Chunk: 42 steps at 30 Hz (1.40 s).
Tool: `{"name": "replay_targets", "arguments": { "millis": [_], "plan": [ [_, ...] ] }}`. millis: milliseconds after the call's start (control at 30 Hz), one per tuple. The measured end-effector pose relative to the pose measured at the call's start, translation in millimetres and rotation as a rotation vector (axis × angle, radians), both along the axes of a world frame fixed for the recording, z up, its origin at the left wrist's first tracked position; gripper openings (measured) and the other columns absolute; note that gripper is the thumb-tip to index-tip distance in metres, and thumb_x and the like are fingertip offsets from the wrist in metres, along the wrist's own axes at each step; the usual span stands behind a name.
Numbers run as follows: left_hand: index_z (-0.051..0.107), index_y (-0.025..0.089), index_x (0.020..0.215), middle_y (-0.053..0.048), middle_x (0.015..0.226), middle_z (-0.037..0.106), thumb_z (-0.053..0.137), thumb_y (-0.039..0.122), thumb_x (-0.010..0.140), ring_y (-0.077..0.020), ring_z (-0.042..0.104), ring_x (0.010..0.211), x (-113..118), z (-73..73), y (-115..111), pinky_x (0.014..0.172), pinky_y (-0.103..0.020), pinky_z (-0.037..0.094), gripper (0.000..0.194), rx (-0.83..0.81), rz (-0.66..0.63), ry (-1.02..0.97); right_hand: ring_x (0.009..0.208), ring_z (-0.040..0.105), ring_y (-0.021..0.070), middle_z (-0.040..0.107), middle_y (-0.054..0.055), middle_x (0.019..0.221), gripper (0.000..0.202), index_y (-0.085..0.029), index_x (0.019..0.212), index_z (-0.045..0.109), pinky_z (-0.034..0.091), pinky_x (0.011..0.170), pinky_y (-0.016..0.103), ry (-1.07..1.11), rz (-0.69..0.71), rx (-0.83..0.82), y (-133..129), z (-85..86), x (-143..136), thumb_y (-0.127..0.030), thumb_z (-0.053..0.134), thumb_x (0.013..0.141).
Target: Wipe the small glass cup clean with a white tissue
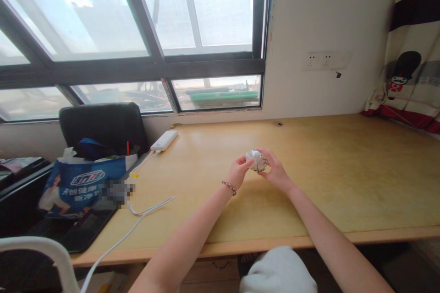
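**Hands pinching a small object at centre of frame**

The left hand (238,171) and right hand (275,169) pinch together a small shiny ring-like object with white tissue (256,160), above the desk (343,169). A big window (130,32) fills the upper left, then a blue bag (79,185) at the left, and a white power bank (164,140).

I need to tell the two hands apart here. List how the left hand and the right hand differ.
The left hand wears a beaded bracelet at the wrist; the right hand has a bare wrist. The left hand pinches the crumpled white tissue; the right hand grips the small ring-like metal item. Both are raised above the wooden desk, meeting at the same small bundle.
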<state>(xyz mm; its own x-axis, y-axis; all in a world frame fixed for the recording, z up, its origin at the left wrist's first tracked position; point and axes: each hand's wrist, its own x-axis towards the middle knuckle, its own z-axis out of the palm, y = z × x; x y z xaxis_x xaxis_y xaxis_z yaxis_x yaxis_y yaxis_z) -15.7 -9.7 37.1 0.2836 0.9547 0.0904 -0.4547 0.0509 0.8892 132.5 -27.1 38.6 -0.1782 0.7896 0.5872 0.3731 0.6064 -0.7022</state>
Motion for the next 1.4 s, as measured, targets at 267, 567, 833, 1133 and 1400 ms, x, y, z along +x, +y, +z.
{"name": "replay_targets", "arguments": {
  "millis": [267,567,833,1133,1400],
  "plan": [
    [0.065,0.011,0.085,-0.008,0.084,0.063,0.067,0.035,0.063,-0.0137,0.054,0.072,0,-3.3,3,0.069,-0.025,0.039,0.032,-0.045,0.001,0.003,0.119,0.035,0.0198,0.035,0.001,0.129,0.079,-0.034,0.124,0.036,0.033,0.098,0.040,-0.334,-0.001,0.135,-1,-0.9,7,0.008,0.038,0.057],
    [0.064,0.011,0.073,-0.005,0.069,0.062,0.062,0.048,0.064,-0.0116,0.052,0.061,-3,4.2,3,0.060,-0.024,0.038,0.038,-0.099,0.032,-0.019,0.112,0.042,0.0225,0.043,0.006,0.119,0.068,-0.029,0.121,0.040,0.039,0.092,0.039,-0.162,-0.020,0.115,-6,-0.9,-6,-0.006,0.059,0.060],
    [0.065,0.011,0.080,-0.006,0.077,0.063,0.059,0.046,0.067,-0.0142,0.053,0.068,-4,0.3,6,0.065,-0.025,0.039,0.038,0.012,0.110,0.045,0.097,0.051,0.0212,0.045,0.005,0.113,0.074,-0.029,0.119,0.038,0.050,0.070,0.032,0.050,-0.101,-0.116,-2,-9.0,-11,-0.020,0.070,0.053],
    [0.067,0.022,0.082,-0.006,0.094,0.060,0.057,0.034,0.072,-0.0202,0.051,0.089,-6,4.3,-4,0.075,-0.029,0.039,0.019,0.447,0.441,0.415,0.090,0.052,0.0230,0.051,0.004,0.099,0.075,-0.027,0.114,0.043,0.045,0.081,0.039,-0.066,-0.321,-0.072,3,-11.3,-7,-0.028,0.074,0.045],
    [0.046,0.030,0.119,0.000,0.118,0.053,0.038,0.032,0.084,-0.0230,0.020,0.126,-4,13.8,-25,0.101,-0.051,-0.004,0.036,0.958,0.374,1.038,0.084,0.058,0.0244,0.061,0.007,0.090,0.052,-0.019,0.098,0.057,0.048,0.074,0.038,-0.028,-0.333,-0.184,9,-20.8,-7,-0.029,0.070,0.049]
  ]
}}
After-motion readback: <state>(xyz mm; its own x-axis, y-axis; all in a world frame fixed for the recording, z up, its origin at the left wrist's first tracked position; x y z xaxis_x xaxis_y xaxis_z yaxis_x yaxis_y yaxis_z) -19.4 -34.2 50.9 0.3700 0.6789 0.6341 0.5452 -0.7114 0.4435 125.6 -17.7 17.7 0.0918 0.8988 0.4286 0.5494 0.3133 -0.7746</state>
